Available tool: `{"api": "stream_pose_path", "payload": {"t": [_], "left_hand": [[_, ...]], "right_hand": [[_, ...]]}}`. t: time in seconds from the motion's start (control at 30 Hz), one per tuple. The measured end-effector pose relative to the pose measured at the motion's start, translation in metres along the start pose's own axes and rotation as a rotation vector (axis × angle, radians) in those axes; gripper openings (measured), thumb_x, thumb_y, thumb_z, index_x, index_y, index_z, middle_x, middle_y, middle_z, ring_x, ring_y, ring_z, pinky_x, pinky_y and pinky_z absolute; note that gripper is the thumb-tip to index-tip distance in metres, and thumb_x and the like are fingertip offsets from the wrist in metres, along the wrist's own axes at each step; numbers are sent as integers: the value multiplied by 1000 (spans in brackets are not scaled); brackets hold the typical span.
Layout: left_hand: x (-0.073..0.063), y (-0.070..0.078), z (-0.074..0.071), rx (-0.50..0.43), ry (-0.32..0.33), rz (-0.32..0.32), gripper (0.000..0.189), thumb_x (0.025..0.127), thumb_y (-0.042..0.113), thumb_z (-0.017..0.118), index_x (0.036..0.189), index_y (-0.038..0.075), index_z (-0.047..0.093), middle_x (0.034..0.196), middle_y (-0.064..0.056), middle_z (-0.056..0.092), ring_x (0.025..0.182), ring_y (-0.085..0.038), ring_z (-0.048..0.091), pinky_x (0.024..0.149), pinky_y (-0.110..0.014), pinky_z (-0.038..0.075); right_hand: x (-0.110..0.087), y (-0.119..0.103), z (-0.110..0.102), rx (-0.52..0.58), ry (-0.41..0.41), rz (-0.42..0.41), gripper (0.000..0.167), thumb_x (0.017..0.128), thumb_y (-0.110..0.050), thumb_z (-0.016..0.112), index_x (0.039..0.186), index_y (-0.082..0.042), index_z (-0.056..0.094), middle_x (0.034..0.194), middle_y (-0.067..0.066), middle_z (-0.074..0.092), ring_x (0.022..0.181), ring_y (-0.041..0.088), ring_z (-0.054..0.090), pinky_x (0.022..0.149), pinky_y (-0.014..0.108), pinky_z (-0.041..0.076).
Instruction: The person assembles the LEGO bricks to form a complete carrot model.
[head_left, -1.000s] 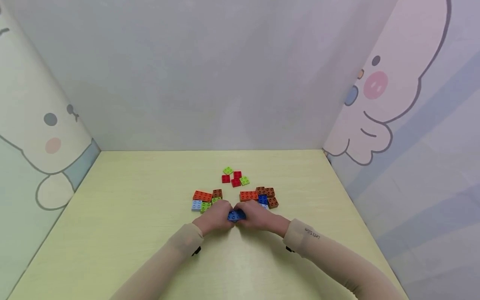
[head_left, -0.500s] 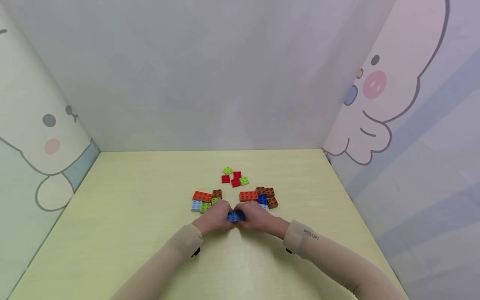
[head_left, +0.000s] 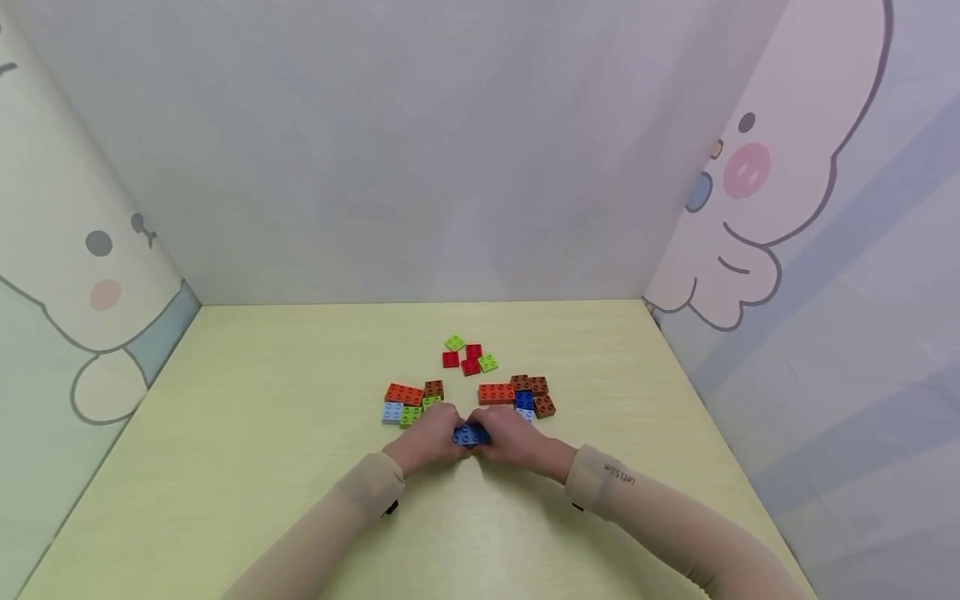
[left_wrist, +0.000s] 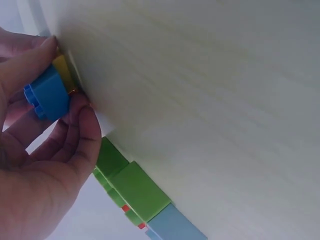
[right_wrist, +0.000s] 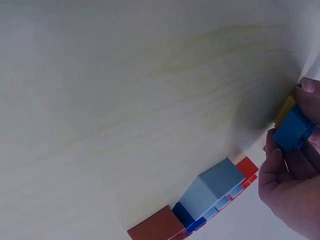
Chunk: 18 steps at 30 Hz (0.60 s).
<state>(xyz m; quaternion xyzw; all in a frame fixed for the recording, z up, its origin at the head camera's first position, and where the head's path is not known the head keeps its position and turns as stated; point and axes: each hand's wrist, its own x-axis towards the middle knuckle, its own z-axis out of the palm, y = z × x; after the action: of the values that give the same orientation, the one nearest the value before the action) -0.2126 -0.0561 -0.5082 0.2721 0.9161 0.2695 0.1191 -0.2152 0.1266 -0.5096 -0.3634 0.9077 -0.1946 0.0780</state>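
Observation:
Both hands meet near the middle of the table in the head view, holding a blue building brick [head_left: 471,435] between them. My left hand [head_left: 433,437] grips its left end with curled fingers, while my right hand [head_left: 517,437] grips the right end. In the left wrist view a yellow brick [left_wrist: 63,72] sits against the underside of the blue brick [left_wrist: 50,95], close to the tabletop. The right wrist view has the same yellow brick [right_wrist: 285,111] under the blue brick [right_wrist: 294,129], between thumb and fingers. Fingers hide the ends of both bricks.
Beyond the left hand lie an orange-red brick [head_left: 405,394], a light blue brick [head_left: 392,412], a brown brick [head_left: 434,389] and green ones. Past the right hand are another orange-red brick [head_left: 497,394], a dark blue brick [head_left: 524,401] and several brown ones. Small red and lime bricks lie farther back.

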Motion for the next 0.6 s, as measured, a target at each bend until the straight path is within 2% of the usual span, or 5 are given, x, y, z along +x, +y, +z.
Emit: {"api": "stream_pose_path", "payload": {"t": [0.4, 0.6], "left_hand": [[-1, 0, 4, 11, 25, 18, 15, 75, 24, 81, 75, 14, 70, 67, 6, 52, 67, -14, 47, 63, -27, 42], [-1, -2, 8, 39, 48, -6, 19, 76, 26, 81, 80, 10, 70, 68, 7, 52, 67, -13, 47, 62, -26, 42]], "right_hand": [[-1, 1, -2, 8, -24, 10, 31, 81, -18, 78, 107, -9, 64, 95, -5, 63, 84, 6, 57, 76, 22, 47], [1, 1, -4, -5, -37, 10, 33, 80, -20, 78, 108, -9, 65, 97, -4, 64, 87, 7, 57, 78, 24, 47]]}}
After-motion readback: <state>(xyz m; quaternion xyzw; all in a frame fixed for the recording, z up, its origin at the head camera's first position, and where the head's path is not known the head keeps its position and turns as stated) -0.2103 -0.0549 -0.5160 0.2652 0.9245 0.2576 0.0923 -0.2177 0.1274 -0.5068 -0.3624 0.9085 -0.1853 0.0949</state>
